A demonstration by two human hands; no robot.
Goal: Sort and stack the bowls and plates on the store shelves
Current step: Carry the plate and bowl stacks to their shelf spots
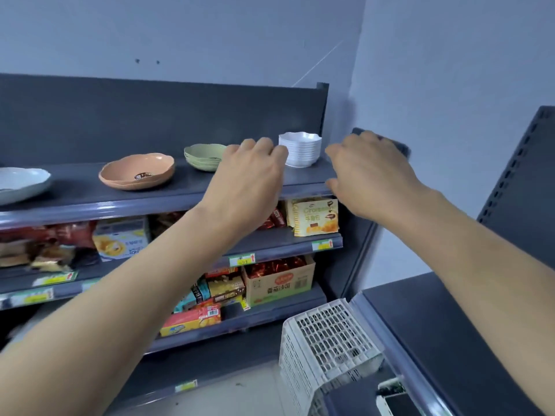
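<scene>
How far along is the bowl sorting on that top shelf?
Mostly done, it seems: the white bowls and green dishes already stand stacked by colour, and the orange dishes look nested too. In hand: nothing; the left hand and right hand hover empty near the white stack. Left: the pale blue dish, apparently alone.

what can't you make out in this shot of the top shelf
- Head view: pale blue wavy-rimmed plate is cut off by the left edge.
- Stack of green wavy-rimmed dishes: its right side sits behind the left hand, so contact is unclear.
- Dark sticker in the orange wavy-rimmed bowl: too small to read.
</scene>
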